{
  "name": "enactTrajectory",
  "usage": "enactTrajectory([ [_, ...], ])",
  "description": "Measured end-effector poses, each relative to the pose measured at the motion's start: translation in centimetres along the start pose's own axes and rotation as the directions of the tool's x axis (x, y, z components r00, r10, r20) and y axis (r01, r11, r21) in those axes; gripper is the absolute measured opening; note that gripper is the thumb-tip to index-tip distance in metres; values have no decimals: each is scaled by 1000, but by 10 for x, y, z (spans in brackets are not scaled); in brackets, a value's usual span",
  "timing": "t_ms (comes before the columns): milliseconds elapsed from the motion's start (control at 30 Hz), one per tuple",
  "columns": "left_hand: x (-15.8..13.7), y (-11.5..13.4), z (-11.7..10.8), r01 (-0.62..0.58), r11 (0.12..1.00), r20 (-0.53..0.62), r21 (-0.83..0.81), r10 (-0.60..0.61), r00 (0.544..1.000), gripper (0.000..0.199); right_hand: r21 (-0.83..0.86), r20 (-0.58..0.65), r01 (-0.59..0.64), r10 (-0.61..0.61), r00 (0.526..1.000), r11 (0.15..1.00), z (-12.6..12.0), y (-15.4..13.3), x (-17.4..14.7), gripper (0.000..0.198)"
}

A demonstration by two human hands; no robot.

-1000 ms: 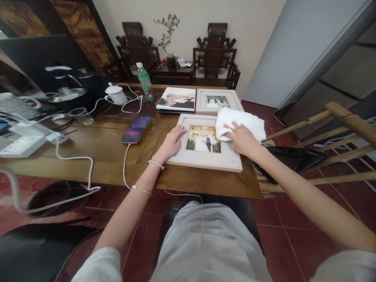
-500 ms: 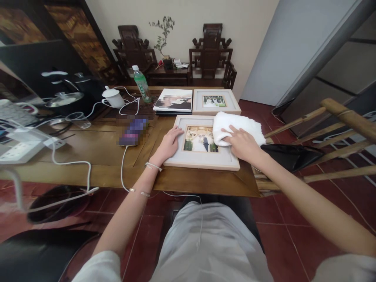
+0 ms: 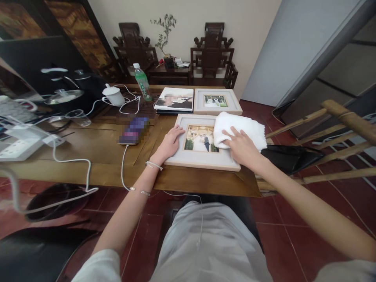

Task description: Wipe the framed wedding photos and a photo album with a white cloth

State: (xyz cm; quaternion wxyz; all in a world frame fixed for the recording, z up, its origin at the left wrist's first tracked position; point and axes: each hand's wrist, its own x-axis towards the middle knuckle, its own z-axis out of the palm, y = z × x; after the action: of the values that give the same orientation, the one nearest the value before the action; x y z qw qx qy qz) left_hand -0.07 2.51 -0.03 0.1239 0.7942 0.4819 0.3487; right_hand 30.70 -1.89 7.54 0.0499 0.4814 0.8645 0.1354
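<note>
A light wooden picture frame (image 3: pixel 202 159) with a wide pale mat and a photo of a couple lies flat near the table's front edge. My left hand (image 3: pixel 170 144) rests on its left side, fingers stretched flat over the border. On the frame's right part sits a folded white towel (image 3: pixel 249 127), which hides the upper right corner. My right hand (image 3: pixel 241 147) presses on this towel with fingers spread across it, and the thumb seems tucked at the fold. Behind lies a second picture frame (image 3: pixel 235 102), with a photo book (image 3: pixel 174 98) at its left.
A phone (image 3: pixel 132 131) on a charging cable lies left of the frame. Farther back stand a green-labelled bottle (image 3: pixel 143 83) and a white lidded cup (image 3: pixel 114 96). A power strip (image 3: pixel 19 148) and cables crowd the left. A wooden chair (image 3: pixel 346 117) is at the right.
My right hand and the towel have shifted very slightly down on the frame. My left hand keeps its place, and the camera view has moved a little.
</note>
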Motion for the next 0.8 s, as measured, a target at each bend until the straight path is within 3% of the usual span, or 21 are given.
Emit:
enactTrajectory([
  [233,-2,1,-3,-7,1000,-13,16,7,1000,44,46,-7,22,-21,1000,999,-3,0,-7,56],
  [567,-4,0,-5,2,1000,-25,1,-2,1000,41,57,-81,-36,40,996,998,10,31,53,61],
  [800,-2,0,-4,-4,1000,-22,12,4,1000,41,29,-41,13,-12,999,999,6,15,20,58],
])
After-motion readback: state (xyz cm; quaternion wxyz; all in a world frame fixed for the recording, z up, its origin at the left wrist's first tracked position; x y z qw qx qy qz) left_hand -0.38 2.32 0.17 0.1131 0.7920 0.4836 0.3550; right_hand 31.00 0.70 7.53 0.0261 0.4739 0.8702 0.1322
